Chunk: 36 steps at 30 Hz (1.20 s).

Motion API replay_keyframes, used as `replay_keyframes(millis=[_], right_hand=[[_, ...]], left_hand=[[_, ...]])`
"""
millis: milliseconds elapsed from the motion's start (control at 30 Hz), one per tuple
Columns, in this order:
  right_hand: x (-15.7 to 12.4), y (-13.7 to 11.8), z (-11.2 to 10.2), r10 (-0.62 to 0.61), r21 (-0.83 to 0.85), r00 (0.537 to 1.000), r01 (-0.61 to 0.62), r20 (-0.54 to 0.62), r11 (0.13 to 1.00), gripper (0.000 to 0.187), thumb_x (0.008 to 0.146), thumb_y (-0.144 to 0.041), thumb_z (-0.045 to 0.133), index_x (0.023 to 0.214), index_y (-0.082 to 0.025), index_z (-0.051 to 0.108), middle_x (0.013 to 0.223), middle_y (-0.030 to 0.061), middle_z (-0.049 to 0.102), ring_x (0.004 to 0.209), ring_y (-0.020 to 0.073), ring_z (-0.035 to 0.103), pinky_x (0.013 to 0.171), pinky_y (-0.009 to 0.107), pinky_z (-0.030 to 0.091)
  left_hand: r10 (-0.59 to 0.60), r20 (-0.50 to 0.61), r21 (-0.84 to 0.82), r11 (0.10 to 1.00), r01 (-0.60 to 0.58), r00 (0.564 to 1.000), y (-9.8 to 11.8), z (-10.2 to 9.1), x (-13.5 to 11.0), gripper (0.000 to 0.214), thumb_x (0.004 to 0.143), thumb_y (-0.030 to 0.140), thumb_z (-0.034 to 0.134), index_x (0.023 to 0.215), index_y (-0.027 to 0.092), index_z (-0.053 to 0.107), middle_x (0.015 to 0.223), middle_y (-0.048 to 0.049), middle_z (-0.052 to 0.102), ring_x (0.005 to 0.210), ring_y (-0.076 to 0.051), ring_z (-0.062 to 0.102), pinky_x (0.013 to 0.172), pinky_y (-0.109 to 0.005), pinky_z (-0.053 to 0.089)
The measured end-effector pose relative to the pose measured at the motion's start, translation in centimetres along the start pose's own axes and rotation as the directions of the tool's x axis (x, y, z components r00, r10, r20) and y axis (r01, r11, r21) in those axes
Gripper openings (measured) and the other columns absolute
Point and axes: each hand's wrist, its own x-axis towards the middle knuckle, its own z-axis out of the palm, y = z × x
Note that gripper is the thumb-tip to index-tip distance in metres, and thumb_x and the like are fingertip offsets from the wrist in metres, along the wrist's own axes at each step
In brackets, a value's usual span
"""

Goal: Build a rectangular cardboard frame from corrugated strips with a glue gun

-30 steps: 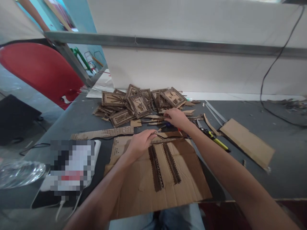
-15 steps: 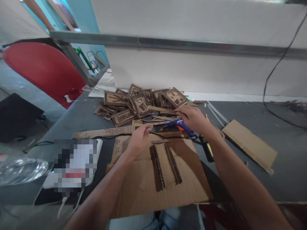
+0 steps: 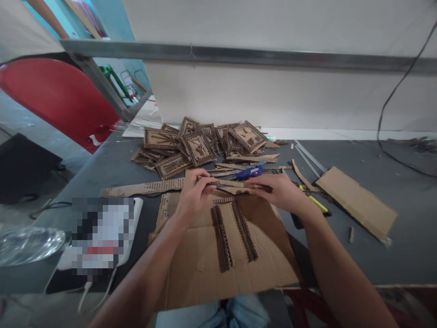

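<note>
Both hands meet over the top part of a flat cardboard sheet (image 3: 191, 269). My left hand (image 3: 196, 193) pinches one end of a narrow cardboard strip (image 3: 232, 183). The other end sits in the closed fingers of my right hand (image 3: 276, 189). Two corrugated strips (image 3: 223, 237) stand side by side on the sheet, with a shorter corrugated piece (image 3: 223, 200) across their top. A blue glue gun (image 3: 251, 172) lies just beyond the hands, its front pointing left and its handle hidden by my right hand. Beside my right wrist is a yellow-and-black cutter (image 3: 319, 205), partly covered.
Decorated cardboard panels (image 3: 200, 146) are heaped at the back. Loose strips (image 3: 252, 159) lie in front of them. A cardboard rectangle (image 3: 357, 202) is on the right, a blurred-out device (image 3: 136, 205) with cables on the left, beside a clear plastic bottle (image 3: 30, 246).
My right hand has come back toward me from the heap with the strip, and my left hand now grips its other end. The glue gun and cutter have shifted.
</note>
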Motion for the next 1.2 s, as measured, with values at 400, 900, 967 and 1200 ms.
replay_keyframes(millis=[400, 900, 967, 1200], right_hand=[[-0.1, -0.3, 2.2, -0.205, -0.29, 0.953, 0.135, -0.224, 0.948, 0.02, 0.101, -0.027, 0.057, 0.111, -0.023, 0.075, 0.098, 0.0076, 0.076, 0.089, 0.0203, 0.071, 0.08, 0.033, 0.055], [0.0, -0.3, 2.0, -0.349, -0.421, 0.858, 0.178, -0.375, 0.89, 0.018, 0.098, -0.018, 0.062, 0.108, -0.026, 0.075, 0.089, 0.0045, 0.075, 0.082, 0.0179, 0.064, 0.076, 0.034, 0.045], [0.0, -0.4, 2.0, -0.338, -0.423, 0.858, 0.161, -0.387, 0.892, 0.02, 0.097, -0.016, 0.062, 0.109, -0.028, 0.074, 0.091, 0.0037, 0.075, 0.083, 0.0179, 0.064, 0.078, 0.035, 0.044], [0.1, -0.4, 2.5, -0.29, -0.414, 0.866, 0.108, -0.406, 0.904, 0.025, 0.098, -0.016, 0.06, 0.109, -0.033, 0.074, 0.094, 0.0021, 0.075, 0.085, 0.018, 0.063, 0.087, 0.038, 0.044]], left_hand=[[-0.067, 0.375, 0.015, 0.998, 0.066, 0.925, -0.4, -0.3, 0.0, 0.039, 0.107, 0.036, 0.037, 0.111, 0.016, 0.07, 0.109, -0.0133, 0.075, 0.107, -0.026, 0.067, 0.096, -0.043, 0.053], [-0.157, 0.299, -0.082, 0.979, 0.189, 0.941, 0.4, 0.1, -0.1, 0.039, 0.106, 0.037, 0.036, 0.101, 0.017, 0.07, 0.084, -0.0064, 0.073, 0.077, -0.018, 0.068, 0.075, -0.03, 0.053], [-0.178, 0.297, -0.077, 0.975, 0.21, 0.938, 0.4, 0.0, -0.2, 0.038, 0.106, 0.039, 0.037, 0.103, 0.018, 0.069, 0.085, -0.0064, 0.074, 0.078, -0.019, 0.069, 0.074, -0.03, 0.053], [-0.205, 0.301, -0.05, 0.972, 0.231, 0.931, 0.5, -0.1, -0.1, 0.033, 0.104, 0.039, 0.042, 0.107, 0.019, 0.068, 0.088, -0.0063, 0.077, 0.075, -0.019, 0.071, 0.074, -0.031, 0.055]])
